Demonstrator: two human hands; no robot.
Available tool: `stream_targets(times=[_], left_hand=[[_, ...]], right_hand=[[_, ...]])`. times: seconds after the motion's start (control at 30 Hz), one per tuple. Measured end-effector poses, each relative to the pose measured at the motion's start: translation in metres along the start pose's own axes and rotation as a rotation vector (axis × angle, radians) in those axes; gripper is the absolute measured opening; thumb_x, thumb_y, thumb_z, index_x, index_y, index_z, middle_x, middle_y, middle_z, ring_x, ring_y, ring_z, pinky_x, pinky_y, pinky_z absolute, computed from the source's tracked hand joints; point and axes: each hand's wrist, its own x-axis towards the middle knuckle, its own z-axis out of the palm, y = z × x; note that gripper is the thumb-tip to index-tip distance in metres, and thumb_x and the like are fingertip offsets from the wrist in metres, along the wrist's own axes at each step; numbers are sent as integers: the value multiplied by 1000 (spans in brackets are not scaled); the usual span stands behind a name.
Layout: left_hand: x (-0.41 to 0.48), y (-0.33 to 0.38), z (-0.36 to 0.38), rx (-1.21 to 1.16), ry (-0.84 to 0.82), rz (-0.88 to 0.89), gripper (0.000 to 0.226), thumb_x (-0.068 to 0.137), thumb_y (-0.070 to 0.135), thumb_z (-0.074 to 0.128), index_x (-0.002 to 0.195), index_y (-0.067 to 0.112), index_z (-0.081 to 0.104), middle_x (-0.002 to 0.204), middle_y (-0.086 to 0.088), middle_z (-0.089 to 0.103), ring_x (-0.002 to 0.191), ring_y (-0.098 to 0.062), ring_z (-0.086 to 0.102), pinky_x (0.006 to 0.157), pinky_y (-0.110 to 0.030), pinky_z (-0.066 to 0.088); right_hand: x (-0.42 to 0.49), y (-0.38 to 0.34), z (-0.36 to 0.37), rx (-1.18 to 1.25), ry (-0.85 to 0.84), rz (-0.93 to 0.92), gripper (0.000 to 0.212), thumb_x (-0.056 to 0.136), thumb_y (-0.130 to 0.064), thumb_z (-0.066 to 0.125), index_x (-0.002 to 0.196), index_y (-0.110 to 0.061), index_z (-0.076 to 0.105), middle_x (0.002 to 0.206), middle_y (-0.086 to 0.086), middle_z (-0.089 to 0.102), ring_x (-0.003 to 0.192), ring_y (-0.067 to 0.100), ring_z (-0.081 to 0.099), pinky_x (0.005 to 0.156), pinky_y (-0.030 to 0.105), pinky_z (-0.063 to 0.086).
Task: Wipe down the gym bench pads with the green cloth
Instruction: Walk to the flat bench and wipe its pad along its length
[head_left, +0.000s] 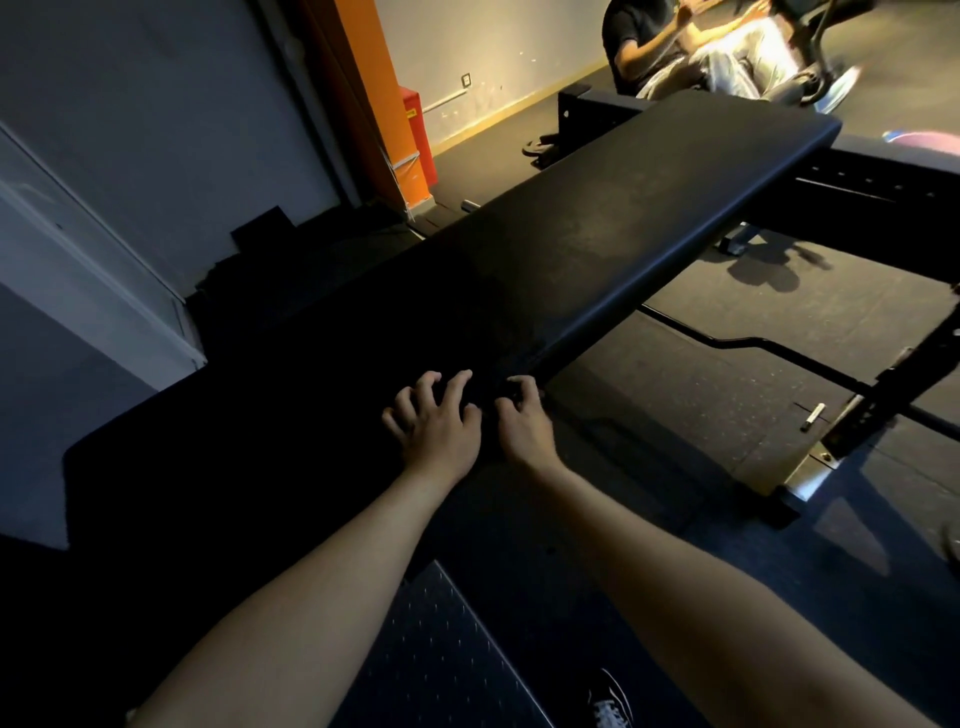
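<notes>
A long black bench pad (639, 208) runs from the lower left to the upper right. Both hands are at its shadowed near end. My left hand (436, 421) rests on the pad with fingers spread and slightly bent. Just to its right, my right hand (522, 415) sits at the pad's near right edge with fingers curled. They pinch a small dark bunched thing, which seems to be the cloth (491, 397). Its colour is lost in the shadow, and most of it is hidden.
The black bench frame (878, 395) and a curved bar (737, 343) lie on the rubber floor to the right. A person (675, 47) sits on a machine at the back. An orange column (374, 88) and grey wall stand on the left. My shoe (610, 701) shows below.
</notes>
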Motion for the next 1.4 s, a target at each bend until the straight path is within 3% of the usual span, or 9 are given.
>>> stream_targets(times=[0.13, 0.23, 0.37, 0.57, 0.73, 0.97, 1.1, 1.23, 1.4], left_hand=[[-1, -4, 2, -13, 12, 36, 47, 100, 45, 39, 146, 46, 33, 155, 4, 24, 142, -26, 18, 116, -50, 13], [0, -6, 2, -21, 17, 46, 47, 100, 46, 37, 146, 46, 33, 155, 4, 24, 142, -25, 18, 116, -51, 13], [0, -5, 1, -23, 11, 37, 49, 100, 46, 40, 148, 46, 29, 156, 4, 22, 143, -25, 16, 116, -50, 12], [-1, -7, -1, 91, -8, 40, 68, 94, 32, 52, 154, 34, 20, 161, 1, 13, 146, -28, 12, 118, -47, 12], [5, 0, -5, -21, -16, -20, 54, 97, 46, 45, 149, 40, 30, 154, 5, 23, 141, -25, 18, 116, -47, 14], [26, 43, -1, -55, -120, 77, 56, 99, 53, 38, 152, 43, 26, 158, 8, 17, 144, -23, 10, 116, -52, 7], [31, 55, 9, 0, -65, 46, 57, 97, 53, 41, 152, 45, 24, 157, 6, 17, 142, -26, 14, 116, -53, 7], [34, 59, 9, 20, -26, 31, 59, 95, 51, 46, 150, 45, 28, 154, 3, 22, 140, -27, 19, 116, -51, 13], [51, 83, 4, -1, -64, 100, 61, 95, 45, 50, 152, 43, 28, 159, 4, 17, 144, -24, 14, 116, -47, 13]], right_hand=[[47, -7, -45, -48, 194, -34, 24, 98, -28, 51, 122, -29, 51, 121, -2, 52, 106, 17, 59, 90, 44, 55], [81, -14, -64, -181, 173, -21, 31, 99, -33, 50, 129, -30, 49, 125, -6, 42, 117, 21, 48, 95, 39, 49], [56, -20, -33, -441, 96, -142, 30, 98, -34, 51, 127, -27, 53, 129, 0, 40, 111, 22, 45, 89, 34, 47], [12, -23, -2, -461, -14, -410, 27, 96, -36, 55, 120, -26, 63, 112, -4, 47, 91, 13, 54, 71, 29, 51], [44, -21, -42, -715, -66, -493, 40, 92, -27, 60, 132, -25, 55, 129, 3, 44, 110, 24, 53, 81, 41, 56], [121, -13, -117, -745, 29, -256, 47, 94, -21, 57, 139, -32, 48, 125, 2, 38, 111, 23, 49, 83, 42, 56], [124, -7, -120, -585, 77, -117, 47, 96, -22, 54, 141, -30, 45, 130, 2, 35, 113, 23, 45, 90, 43, 54], [91, -4, -90, -451, 62, -178, 44, 96, -16, 55, 140, -19, 50, 136, 6, 37, 119, 26, 50, 101, 43, 49], [64, 13, -83, -435, -73, -327, 52, 93, -17, 61, 143, -24, 47, 127, 2, 41, 106, 19, 55, 88, 36, 55]])
